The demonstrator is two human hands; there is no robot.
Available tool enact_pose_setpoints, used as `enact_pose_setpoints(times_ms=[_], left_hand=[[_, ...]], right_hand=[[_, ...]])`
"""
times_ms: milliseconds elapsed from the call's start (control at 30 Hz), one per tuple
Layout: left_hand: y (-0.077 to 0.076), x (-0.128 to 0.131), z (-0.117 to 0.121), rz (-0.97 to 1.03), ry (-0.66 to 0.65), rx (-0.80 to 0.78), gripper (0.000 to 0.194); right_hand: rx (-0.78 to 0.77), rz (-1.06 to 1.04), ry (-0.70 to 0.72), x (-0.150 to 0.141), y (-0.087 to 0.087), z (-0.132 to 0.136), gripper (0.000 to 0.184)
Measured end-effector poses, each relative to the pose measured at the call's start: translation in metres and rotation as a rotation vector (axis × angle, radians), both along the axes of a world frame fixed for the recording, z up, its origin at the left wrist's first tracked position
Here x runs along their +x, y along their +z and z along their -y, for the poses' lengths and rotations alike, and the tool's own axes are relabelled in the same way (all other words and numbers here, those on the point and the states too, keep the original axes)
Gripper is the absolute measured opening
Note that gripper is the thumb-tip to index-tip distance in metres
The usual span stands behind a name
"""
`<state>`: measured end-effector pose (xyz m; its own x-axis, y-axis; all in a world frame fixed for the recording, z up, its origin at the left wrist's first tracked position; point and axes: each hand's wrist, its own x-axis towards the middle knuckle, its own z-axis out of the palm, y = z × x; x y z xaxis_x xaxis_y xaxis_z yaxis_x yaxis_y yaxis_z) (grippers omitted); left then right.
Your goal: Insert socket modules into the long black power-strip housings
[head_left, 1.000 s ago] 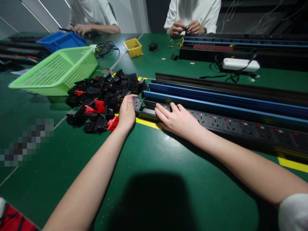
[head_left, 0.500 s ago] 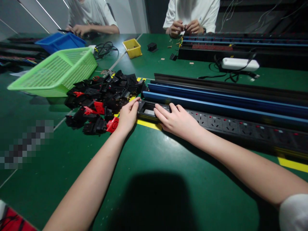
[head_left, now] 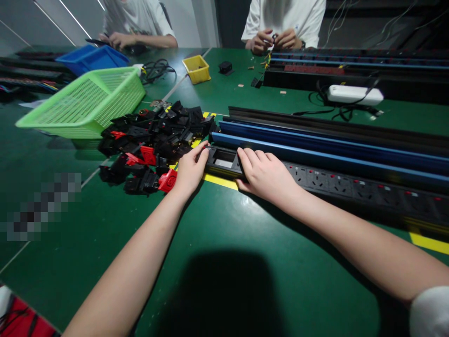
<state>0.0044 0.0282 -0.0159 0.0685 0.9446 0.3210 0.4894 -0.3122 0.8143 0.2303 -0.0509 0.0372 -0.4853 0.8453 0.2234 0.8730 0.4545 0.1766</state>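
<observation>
A long black power strip (head_left: pixel 336 185) with a row of sockets lies across the green table. My left hand (head_left: pixel 191 171) pinches its left end between thumb and fingers. Farther right, my right hand (head_left: pixel 264 173) wraps over the strip, fingers bent together on top and the thumb low on the near side. Between my hands a rectangular opening (head_left: pixel 224 159) in the strip shows a pale inside. Just left of my left hand is a heap of black socket modules (head_left: pixel 157 135), among them a red module (head_left: pixel 167 180).
Blue rails (head_left: pixel 315 152) lie right behind the strip. A green basket (head_left: pixel 87 105) stands left of the heap. Farther back are a blue bin (head_left: pixel 91 58), a yellow box (head_left: pixel 196 70) and a white adapter (head_left: pixel 356 95) with cables. Two people work across the table.
My right hand has slid right along the strip, its fingers drawn closer together and its thumb showing on the near side. More of the opening shows. My left hand stays at the end.
</observation>
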Motion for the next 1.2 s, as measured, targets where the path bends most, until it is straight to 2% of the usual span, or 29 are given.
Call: enact_pose_setpoints(times_ms=[167,300,467,633,800,1100,1200], left_hand=[[0.002,0.006,0.007,-0.038,-0.002,0.005,0.046],[-0.001,0.009,0.007,0.024,0.025,-0.031,0.043],[-0.004,0.008,0.002,0.066,0.064,-0.027,0.030],[0.000,0.008,0.002,0.145,0.021,-0.071,0.034],[0.004,0.009,0.005,0.201,0.034,-0.100,0.037],[0.013,0.013,0.011,0.076,-0.120,-0.130,0.035],[0.012,0.012,0.012,0.029,-0.181,-0.140,0.049]], right_hand=[[-0.002,0.009,0.001,-0.001,-0.001,-0.001,0.070],[-0.005,0.009,0.002,-0.001,-0.001,-0.001,0.070],[0.000,0.013,0.005,-0.001,-0.001,-0.001,0.070],[0.009,0.017,0.001,-0.001,-0.003,-0.002,0.070],[0.005,0.022,-0.001,-0.002,-0.002,-0.002,0.069],[0.003,0.029,-0.001,-0.001,-0.003,-0.002,0.070],[0.008,0.028,0.002,-0.002,-0.004,-0.002,0.070]])
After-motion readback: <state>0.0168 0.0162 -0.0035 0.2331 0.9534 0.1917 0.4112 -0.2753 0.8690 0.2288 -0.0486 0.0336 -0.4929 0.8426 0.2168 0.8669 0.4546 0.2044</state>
